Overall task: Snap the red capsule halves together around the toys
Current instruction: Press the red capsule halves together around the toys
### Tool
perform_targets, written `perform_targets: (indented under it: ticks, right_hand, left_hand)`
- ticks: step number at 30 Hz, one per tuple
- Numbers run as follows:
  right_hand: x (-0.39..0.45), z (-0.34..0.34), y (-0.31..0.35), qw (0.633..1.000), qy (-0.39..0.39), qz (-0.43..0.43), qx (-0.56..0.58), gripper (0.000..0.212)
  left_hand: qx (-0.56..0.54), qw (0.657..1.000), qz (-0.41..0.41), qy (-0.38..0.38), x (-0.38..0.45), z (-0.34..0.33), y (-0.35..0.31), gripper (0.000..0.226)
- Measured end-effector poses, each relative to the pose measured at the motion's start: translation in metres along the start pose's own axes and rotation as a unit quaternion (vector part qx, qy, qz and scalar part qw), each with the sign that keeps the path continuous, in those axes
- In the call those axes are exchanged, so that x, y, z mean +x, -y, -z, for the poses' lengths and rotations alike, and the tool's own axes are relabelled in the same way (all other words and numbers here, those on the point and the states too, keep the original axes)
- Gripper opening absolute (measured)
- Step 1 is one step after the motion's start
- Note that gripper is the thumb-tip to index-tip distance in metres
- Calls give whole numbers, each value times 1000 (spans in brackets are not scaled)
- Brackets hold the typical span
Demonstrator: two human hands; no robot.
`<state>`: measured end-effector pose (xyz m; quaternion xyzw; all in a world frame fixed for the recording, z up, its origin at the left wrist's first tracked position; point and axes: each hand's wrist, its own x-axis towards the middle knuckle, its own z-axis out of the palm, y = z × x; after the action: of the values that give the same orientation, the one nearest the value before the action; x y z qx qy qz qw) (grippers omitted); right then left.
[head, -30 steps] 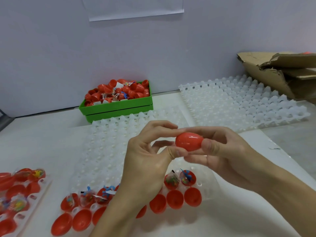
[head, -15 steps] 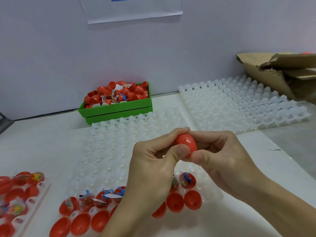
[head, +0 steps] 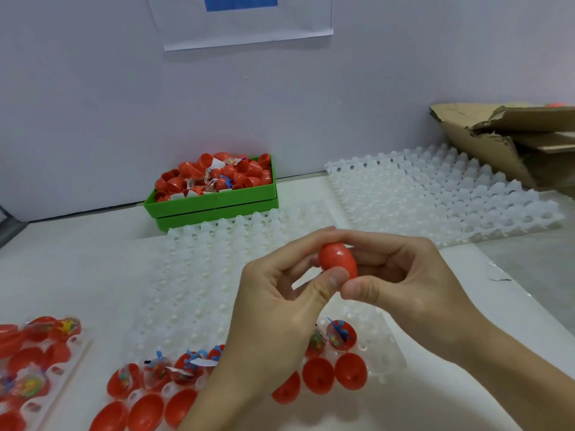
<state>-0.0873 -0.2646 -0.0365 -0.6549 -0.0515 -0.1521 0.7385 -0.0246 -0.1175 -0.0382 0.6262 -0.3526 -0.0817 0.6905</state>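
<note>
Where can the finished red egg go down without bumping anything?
Free cups fill the white tray between the green bin and the hands. The far tray beside the cardboard box is bare too. It is crowded along the near edge, where red halves sit.

a pale wall rises behind a white table. a paper sheet hangs on it.

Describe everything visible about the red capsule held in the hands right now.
The red capsule is a glossy, egg-shaped plastic shell that looks closed; no seam gap or toy shows. It is held in the air above the white tray, tilted. The left hand and right hand pinch it, thumbs at its near end, fingers behind.
</note>
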Motion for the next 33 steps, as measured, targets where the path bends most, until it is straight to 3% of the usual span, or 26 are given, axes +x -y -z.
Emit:
perform_targets:
  ticks: [3,13,18,25,33]
  right_hand:
    - [0,0,0,999,-33,-12,8,52]
    - [-1,-2,-2,994,-101,29,-28,20]
    - [-3,-4,-3,995,-78,29,-51,27]
    - [-1,-5,-3,991,-109,72,-42,34]
    - [-2,-6,0,989,-112,83,-41,26]
  left_hand:
    - [-17,1000,9,-1,1,1,-1,35]
    - [54,996,-12,-66,5,4,1,32]
    - [95,991,-26,-89,3,5,6,32]
    - [76,991,-68,-85,4,4,4,33]
    - [84,991,-84,-61,3,6,7,43]
